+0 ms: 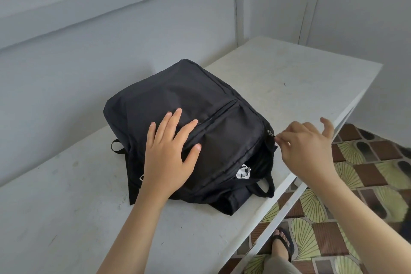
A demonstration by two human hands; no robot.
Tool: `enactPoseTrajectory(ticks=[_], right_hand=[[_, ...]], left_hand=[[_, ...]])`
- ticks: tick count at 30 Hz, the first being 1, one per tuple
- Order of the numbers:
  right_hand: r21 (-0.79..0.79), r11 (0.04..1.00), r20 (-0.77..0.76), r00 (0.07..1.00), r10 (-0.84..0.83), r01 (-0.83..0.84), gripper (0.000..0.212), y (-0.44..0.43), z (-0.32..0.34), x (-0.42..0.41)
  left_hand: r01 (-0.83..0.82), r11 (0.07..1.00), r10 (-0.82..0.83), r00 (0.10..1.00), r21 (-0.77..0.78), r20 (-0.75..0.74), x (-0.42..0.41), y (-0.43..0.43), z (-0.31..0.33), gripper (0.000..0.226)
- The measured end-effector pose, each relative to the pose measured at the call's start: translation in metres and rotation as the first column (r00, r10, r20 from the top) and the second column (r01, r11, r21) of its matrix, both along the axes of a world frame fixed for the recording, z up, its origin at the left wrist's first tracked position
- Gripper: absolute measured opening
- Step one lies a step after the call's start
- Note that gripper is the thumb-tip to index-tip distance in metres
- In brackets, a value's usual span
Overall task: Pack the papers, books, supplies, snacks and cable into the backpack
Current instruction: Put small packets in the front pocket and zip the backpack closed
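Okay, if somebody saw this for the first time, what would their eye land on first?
The black backpack lies in the middle of the white table, the darkest thing in view. The left hand presses flat on it, while the right hand pinches the zipper pull at its right corner. Below that, the open zip shows something white inside.

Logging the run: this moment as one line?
left hand flat on backpack | right hand pinching zipper pull | backpack partly unzipped | white item visible inside
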State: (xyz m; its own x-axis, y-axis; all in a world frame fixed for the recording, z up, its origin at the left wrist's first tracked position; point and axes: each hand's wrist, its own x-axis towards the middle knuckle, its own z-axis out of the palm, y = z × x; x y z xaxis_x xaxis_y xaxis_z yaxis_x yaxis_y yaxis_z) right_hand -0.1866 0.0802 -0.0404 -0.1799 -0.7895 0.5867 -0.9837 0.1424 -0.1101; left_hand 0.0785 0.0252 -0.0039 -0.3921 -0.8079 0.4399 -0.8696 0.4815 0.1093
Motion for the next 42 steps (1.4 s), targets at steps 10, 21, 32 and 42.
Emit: enactPoseTrajectory(ticks=[10,21,32,42], right_hand=[[0.047,0.993,0.05,0.993,0.109,-0.111,0.014,0.04,0.011,0.01],[0.175,0.886,0.28,0.884,0.374,-0.43,0.015,0.059,0.027,0.026],[-0.012,0.912,0.413,0.829,0.377,-0.409,0.015,0.063,0.011,0.04],[-0.107,0.858,0.582,0.668,0.463,-0.502,0.026,0.059,0.015,0.029]], left_hand=[[0.034,0.997,-0.022,0.985,0.068,-0.169,-0.002,0.002,0.002,0.055],[0.272,0.959,-0.28,0.87,-0.08,-0.405,-0.021,0.055,0.001,0.016],[0.232,0.971,-0.235,0.969,-0.05,-0.071,-0.074,0.066,-0.024,0.029],[0.176,0.982,-0.179,0.982,-0.063,-0.057,-0.081,0.062,-0.026,0.02]])
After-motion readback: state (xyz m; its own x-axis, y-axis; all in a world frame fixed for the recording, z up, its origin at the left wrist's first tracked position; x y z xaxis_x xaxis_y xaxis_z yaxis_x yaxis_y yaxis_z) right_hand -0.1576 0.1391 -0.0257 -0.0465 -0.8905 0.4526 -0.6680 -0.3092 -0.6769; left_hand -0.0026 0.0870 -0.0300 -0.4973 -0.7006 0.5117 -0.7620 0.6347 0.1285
